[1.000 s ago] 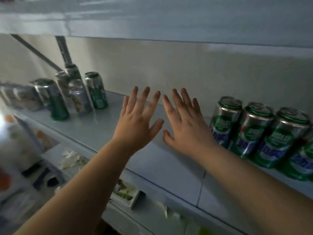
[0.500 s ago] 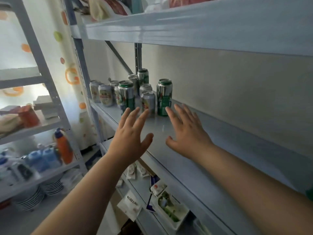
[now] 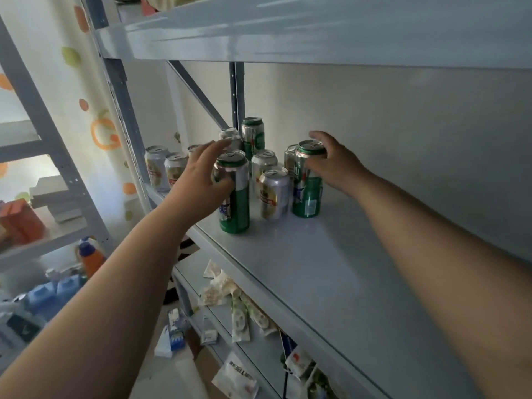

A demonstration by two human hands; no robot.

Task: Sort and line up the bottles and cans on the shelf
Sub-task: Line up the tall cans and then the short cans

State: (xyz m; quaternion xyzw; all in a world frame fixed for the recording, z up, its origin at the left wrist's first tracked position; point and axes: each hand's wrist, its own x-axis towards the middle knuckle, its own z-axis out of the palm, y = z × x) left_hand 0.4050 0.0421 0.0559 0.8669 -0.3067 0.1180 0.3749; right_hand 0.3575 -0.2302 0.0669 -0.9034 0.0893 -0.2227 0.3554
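Both bare forearms extended forward and up, converging toward centre. Left hand (image 3: 201, 177) palm turned right, fingers spread, thumb curled, touching tall green can (image 3: 233, 194), grip not fully closed. Right hand (image 3: 335, 164) palm down, fingers wrapped over top of second green can (image 3: 307, 182).

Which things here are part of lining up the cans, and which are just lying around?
Part of the job: tall green can at the left hand; tall green can under the right hand; short silver can; the shelf.

Lying about: orange bottle; packets on the lower shelf.
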